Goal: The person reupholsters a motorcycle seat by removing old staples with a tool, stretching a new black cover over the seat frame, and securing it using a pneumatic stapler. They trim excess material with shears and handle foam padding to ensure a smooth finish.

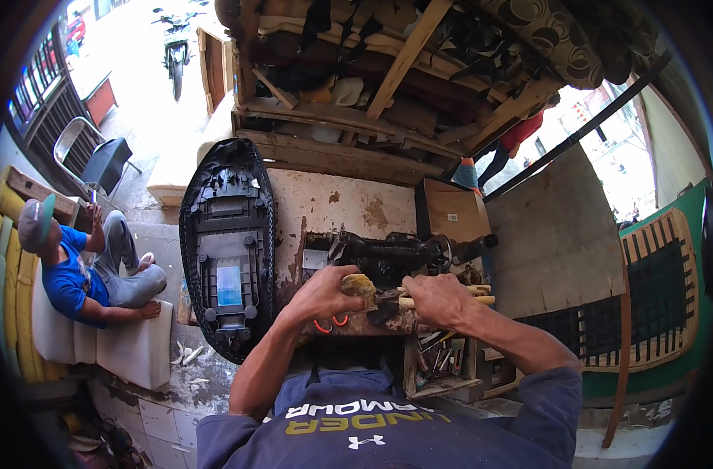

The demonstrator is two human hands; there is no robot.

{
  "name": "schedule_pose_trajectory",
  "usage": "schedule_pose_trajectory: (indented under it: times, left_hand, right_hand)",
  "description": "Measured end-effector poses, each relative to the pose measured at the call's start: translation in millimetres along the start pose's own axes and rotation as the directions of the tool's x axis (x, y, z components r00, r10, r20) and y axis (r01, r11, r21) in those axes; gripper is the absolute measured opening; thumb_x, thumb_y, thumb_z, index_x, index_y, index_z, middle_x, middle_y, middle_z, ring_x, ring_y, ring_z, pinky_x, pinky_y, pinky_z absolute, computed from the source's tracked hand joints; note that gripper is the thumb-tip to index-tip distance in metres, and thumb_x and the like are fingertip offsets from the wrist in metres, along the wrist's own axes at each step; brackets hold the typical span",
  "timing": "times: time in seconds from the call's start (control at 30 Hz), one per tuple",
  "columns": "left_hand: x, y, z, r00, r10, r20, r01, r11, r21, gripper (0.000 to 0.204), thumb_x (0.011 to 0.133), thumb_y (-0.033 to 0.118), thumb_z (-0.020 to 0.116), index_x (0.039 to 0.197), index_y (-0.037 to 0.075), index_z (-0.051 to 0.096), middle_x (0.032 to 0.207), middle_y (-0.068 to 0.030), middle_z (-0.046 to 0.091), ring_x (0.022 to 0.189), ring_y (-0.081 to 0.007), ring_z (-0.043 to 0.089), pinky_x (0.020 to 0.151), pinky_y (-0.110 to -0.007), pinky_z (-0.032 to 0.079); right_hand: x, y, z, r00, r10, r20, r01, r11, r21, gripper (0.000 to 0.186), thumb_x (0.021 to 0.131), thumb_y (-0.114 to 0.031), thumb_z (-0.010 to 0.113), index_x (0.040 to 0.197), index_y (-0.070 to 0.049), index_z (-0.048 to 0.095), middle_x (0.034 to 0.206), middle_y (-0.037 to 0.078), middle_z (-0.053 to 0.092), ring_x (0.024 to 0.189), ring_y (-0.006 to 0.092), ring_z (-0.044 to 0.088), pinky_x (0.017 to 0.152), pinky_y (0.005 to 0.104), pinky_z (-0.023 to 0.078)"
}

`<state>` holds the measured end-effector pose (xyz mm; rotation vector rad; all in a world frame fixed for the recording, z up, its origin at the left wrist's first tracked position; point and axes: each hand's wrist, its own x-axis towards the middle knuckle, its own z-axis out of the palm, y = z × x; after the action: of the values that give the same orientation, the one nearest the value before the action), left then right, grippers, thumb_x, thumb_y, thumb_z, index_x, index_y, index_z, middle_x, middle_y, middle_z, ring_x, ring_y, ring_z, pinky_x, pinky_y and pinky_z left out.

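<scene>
My left hand [325,295] is closed around a yellowish, rounded piece [360,288] whose kind I cannot make out. Facing it, my right hand [441,301] grips a plier-like tool with two pale yellow handles [485,300]; its dark metal end points toward the yellowish piece. Whether the two touch is unclear. Just beyond both hands a black sewing machine [387,252] stands on the worn table [337,199]. Orange-handled scissors [323,326] lie by my left wrist. A black motorcycle seat [230,215] rests underside up to the left.
An open drawer [442,387] of tools sits below my right forearm. Beyond the machine are a cardboard box [454,211] and wooden shelving [341,148] stuffed with material. A grey board [555,234] leans at right. A seated person [79,270] occupies a pale cushion at left.
</scene>
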<state>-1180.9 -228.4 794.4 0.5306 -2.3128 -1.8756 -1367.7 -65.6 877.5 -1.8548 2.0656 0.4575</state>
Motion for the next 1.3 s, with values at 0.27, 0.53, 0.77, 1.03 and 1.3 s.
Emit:
schedule_pose_trajectory:
  times: [0.27,0.53,0.77,1.03,1.3]
  left_hand:
    - [-4.8,1.0,11.3,0.998,-0.058,-0.036,0.056,0.997,-0.045,0.037,0.077,0.025,0.078,0.106,0.002,0.074,0.087,-0.0147,0.075,0.077,-0.0226,0.072,0.075,-0.036,0.056]
    - [-15.4,7.9,11.2,0.991,-0.092,-0.098,0.09,0.996,-0.029,0.037,0.077,0.025,0.077,0.107,0.002,0.076,0.088,-0.0158,0.076,0.079,-0.0239,0.074,0.077,-0.036,0.056]
    - [-23.7,8.4,13.8,0.988,-0.086,-0.125,0.089,0.996,0.019,0.037,0.075,0.023,0.077,0.107,0.005,0.076,0.087,-0.0165,0.076,0.078,-0.0256,0.074,0.076,-0.036,0.057]
    - [-25.7,-9.7,19.5,0.995,-0.088,-0.043,0.085,0.994,-0.066,0.036,0.074,0.025,0.078,0.105,0.006,0.078,0.081,-0.0126,0.075,0.071,-0.0208,0.071,0.07,-0.035,0.057]
    - [-19.1,-22.3,31.4,0.99,-0.138,0.007,0.136,0.967,-0.214,0.029,0.076,0.021,0.081,0.098,0.002,0.077,0.078,-0.0042,0.073,0.07,-0.0108,0.062,0.071,-0.029,0.051]
  right_hand:
    - [-13.4,-4.2,5.1,0.995,-0.059,-0.077,0.054,0.996,-0.065,0.057,0.082,-0.009,0.067,0.136,-0.004,0.05,0.115,0.017,0.061,0.106,0.0366,0.062,0.09,0.0524,0.052]
    - [-16.4,-20.3,1.1,0.997,0.083,0.006,-0.082,0.99,-0.117,0.062,0.085,-0.006,0.066,0.143,-0.006,0.043,0.121,0.018,0.055,0.112,0.0402,0.058,0.096,0.0679,0.044]
    - [-12.1,-25.9,-7.0,0.999,0.027,-0.047,-0.035,0.983,-0.179,0.053,0.088,-0.009,0.063,0.138,-0.007,0.045,0.121,0.018,0.054,0.112,0.0395,0.059,0.102,0.0721,0.038]
    - [0.3,-17.0,-7.4,0.999,-0.049,0.001,0.049,0.98,-0.194,0.014,0.088,-0.015,0.061,0.097,-0.004,0.059,0.09,0.011,0.069,0.09,0.0317,0.069,0.07,0.0456,0.057]
    - [-2.7,-6.7,4.7,0.99,-0.123,-0.074,0.104,0.969,-0.224,0.028,0.087,-0.011,0.062,0.114,-0.005,0.056,0.107,0.016,0.062,0.103,0.0356,0.066,0.08,0.0492,0.057]
